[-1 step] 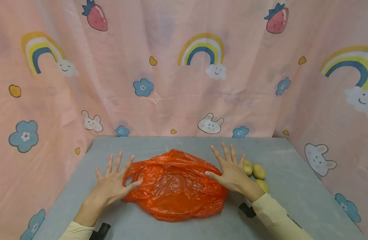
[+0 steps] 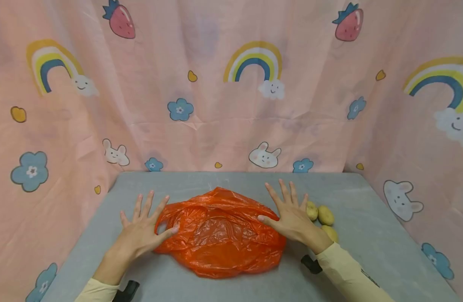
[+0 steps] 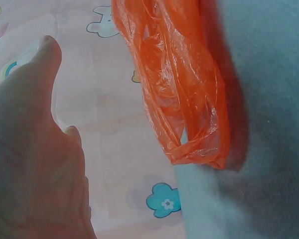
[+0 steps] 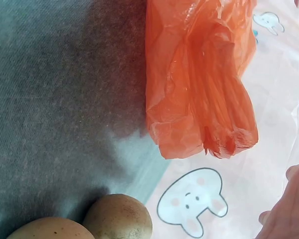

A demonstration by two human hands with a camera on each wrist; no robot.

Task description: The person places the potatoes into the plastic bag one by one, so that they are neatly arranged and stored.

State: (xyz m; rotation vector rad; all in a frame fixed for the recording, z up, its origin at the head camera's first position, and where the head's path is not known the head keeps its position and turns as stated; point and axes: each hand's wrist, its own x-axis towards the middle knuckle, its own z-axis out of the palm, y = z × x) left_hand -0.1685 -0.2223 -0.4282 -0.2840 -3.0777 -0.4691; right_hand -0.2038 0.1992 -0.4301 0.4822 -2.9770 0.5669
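On the left of a grey counter [image 2: 99, 239], a person's bare left grip [image 2: 142, 233] is hovering with fingers fanned wide, released and holding nothing.

In the middle, a crumpled orange plastic bag [image 2: 223, 239] is lying on the counter between the two grips, its long axis running left to right. A looped handle [image 3: 199, 149] is forming its left end. The left thumb is overlapping that end from above, but the left wrist view is showing a gap.

On the right, the right grip [image 2: 291, 220] is spreading its fingers by the bag's other end, likewise released and apart from it. Neither grip is looking plainly nearer; the next move is probably depending on each facing one end of that long axis.

Farther right, three yellowish potatoes [image 2: 325, 215] are clustering just beside the right grip, well apart from the left.
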